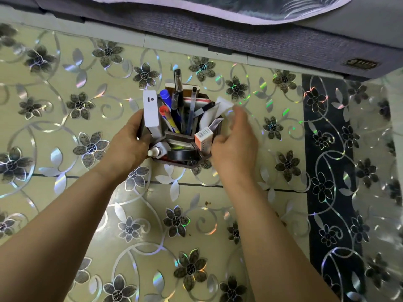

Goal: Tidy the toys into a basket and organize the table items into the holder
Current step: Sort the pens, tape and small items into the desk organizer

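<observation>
Left hand [128, 140] gripping dark holder [174, 163], crammed with pens [181, 105], right hand [235, 142] blurred

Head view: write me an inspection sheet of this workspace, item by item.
Surface: table under a glossy floral cover, with a dark patterned strip at the right.
Job's things: dark holder packed with pens, a blue marker, a white remote, an orange-and-white box, a white tube, a small white bottle and a black tape roll. No toys or basket in view.
Clutter: nothing seen loose on the table.
Hands: left hand grips the holder's left side; right hand is at its right side, fingers blurred.
Cables: nothing seen.
Surroundings: grey sofa edge with patterned cloth along the far side.
</observation>
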`<control>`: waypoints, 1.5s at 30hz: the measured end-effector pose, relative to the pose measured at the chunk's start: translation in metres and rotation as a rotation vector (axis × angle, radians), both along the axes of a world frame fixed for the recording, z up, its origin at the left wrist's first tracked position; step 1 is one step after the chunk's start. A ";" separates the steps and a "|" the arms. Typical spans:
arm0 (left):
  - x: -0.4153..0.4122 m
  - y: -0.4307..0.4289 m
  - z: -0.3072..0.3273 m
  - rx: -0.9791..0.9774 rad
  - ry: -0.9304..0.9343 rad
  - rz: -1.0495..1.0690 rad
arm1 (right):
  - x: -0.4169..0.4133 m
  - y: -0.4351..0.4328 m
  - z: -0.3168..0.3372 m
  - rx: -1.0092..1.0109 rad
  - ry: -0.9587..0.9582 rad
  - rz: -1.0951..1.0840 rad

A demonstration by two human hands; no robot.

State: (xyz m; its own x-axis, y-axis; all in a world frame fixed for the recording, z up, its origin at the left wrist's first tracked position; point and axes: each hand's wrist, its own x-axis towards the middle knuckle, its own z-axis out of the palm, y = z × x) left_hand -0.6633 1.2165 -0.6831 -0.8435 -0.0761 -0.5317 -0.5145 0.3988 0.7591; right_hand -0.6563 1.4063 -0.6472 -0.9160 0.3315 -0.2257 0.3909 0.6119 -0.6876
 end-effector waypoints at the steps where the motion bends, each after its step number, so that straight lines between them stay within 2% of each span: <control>1: 0.000 0.001 0.000 0.012 0.005 0.010 | -0.002 -0.003 0.016 0.074 0.160 0.006; 2: -0.001 0.002 -0.002 0.024 0.013 0.020 | -0.006 -0.010 0.031 0.100 0.293 0.048; 4: -0.001 0.003 -0.003 0.024 0.012 0.026 | -0.017 -0.025 0.048 0.114 0.426 0.220; 7: -0.003 0.004 -0.003 0.028 -0.002 0.046 | -0.034 -0.047 0.041 0.182 0.437 0.484; 10: -0.004 0.003 -0.001 0.035 -0.003 0.042 | -0.030 -0.051 0.030 0.207 0.450 0.557; 13: -0.006 0.001 0.000 0.062 -0.017 0.024 | -0.008 -0.048 0.023 0.193 0.431 0.517; 17: -0.011 0.003 0.000 -0.004 -0.006 0.024 | 0.019 -0.035 0.015 0.090 0.391 0.468; 22: -0.006 0.010 0.000 -0.007 -0.020 0.046 | 0.030 -0.004 0.014 0.082 0.457 0.119; 24: -0.001 0.013 0.000 -0.019 -0.050 0.046 | 0.032 0.007 0.004 0.083 0.399 0.052; 28: 0.008 0.035 -0.001 0.028 -0.079 0.005 | 0.040 0.034 -0.009 0.028 0.066 -0.006; 31: 0.009 0.052 -0.003 0.033 -0.079 0.020 | 0.046 0.047 -0.010 -0.006 -0.061 -0.010; 38: 0.007 0.107 0.002 0.005 -0.033 -0.125 | 0.061 0.099 -0.015 -0.033 -0.060 -0.103; 45: -0.017 0.212 0.003 -0.005 0.009 -0.300 | 0.077 0.183 -0.012 0.042 -0.097 -0.307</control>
